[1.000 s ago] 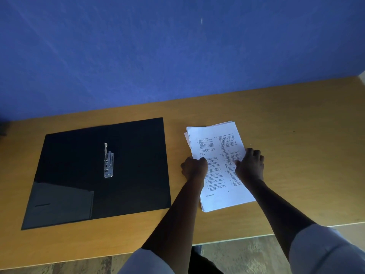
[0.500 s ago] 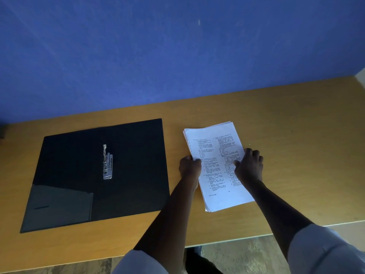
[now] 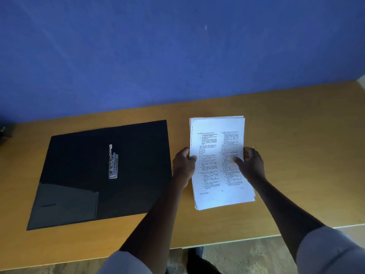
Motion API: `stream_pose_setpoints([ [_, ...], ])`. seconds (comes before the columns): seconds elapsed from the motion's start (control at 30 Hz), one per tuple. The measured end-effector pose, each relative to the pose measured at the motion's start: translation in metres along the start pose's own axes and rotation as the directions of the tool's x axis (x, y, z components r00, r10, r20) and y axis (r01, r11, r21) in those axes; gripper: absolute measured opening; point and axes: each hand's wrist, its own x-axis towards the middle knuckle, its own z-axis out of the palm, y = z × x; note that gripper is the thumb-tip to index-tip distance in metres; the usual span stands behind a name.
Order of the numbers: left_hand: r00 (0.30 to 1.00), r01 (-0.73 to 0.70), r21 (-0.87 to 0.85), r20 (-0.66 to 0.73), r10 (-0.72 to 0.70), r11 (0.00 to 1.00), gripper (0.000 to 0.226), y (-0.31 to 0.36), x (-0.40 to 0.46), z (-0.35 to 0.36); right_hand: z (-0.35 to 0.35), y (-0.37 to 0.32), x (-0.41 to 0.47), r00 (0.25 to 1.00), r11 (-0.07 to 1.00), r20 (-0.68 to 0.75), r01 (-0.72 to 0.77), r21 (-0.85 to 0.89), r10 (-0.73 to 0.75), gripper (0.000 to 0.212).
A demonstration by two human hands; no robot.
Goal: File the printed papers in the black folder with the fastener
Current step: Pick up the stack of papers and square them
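A stack of printed papers (image 3: pixel 215 143) is held over the wooden table, right of centre, its far end tipped up. My left hand (image 3: pixel 183 163) grips the stack's left edge with the thumb on top. My right hand (image 3: pixel 250 165) grips the right edge, thumb on the printed page. The black folder (image 3: pixel 79 175) lies open and flat on the left of the table. Its metal fastener (image 3: pixel 113 162) sits in the middle, with the lever raised.
The wooden table (image 3: pixel 306 155) runs along a blue wall (image 3: pixel 177 52). Its front edge crosses the lower part of the view, with floor below. A dark object (image 3: pixel 4 131) shows at the far left edge.
Both hands have closed on the side edges of the paper stack and raised it off the table, squaring it more upright. The folder has not moved.
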Motion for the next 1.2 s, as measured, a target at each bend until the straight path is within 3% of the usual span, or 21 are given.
stream_pose_setpoints([
  [0.17, 0.996, -0.069, -0.103, 0.041, 0.074, 0.992, 0.017, -0.003, 0.001, -0.036, -0.002, -0.023, -0.007, 0.999, 0.980, 0.044, 0.010, 0.201, -0.019, 0.053],
  [0.33, 0.985, -0.153, -0.175, 0.047, 0.163, 0.973, 0.019, -0.003, -0.001, -0.076, 0.007, -0.051, -0.009, 0.994, 0.941, 0.031, 0.090, 0.325, -0.106, 0.016],
  [0.43, 0.973, -0.229, -0.147, 0.007, 0.232, 0.962, 0.020, -0.001, -0.002, -0.099, 0.015, -0.073, -0.012, 0.988, 0.927, -0.015, 0.148, 0.344, -0.152, 0.008],
  [0.77, 0.922, -0.313, 0.013, -0.236, 0.307, 0.950, 0.019, -0.001, -0.005, -0.142, 0.037, -0.125, -0.037, 0.951, 0.887, -0.094, 0.309, 0.342, -0.295, 0.013],
  [0.93, 0.893, -0.342, 0.022, -0.302, 0.333, 0.939, 0.016, -0.008, -0.011, -0.153, 0.046, -0.135, -0.051, 0.942, 0.864, -0.107, 0.336, 0.375, -0.319, 0.027],
  [1.2, 0.877, -0.338, 0.107, -0.326, 0.354, 0.935, 0.022, -0.023, -0.015, -0.162, 0.056, -0.137, -0.066, 0.922, 0.881, -0.045, 0.382, 0.277, -0.386, 0.028],
])
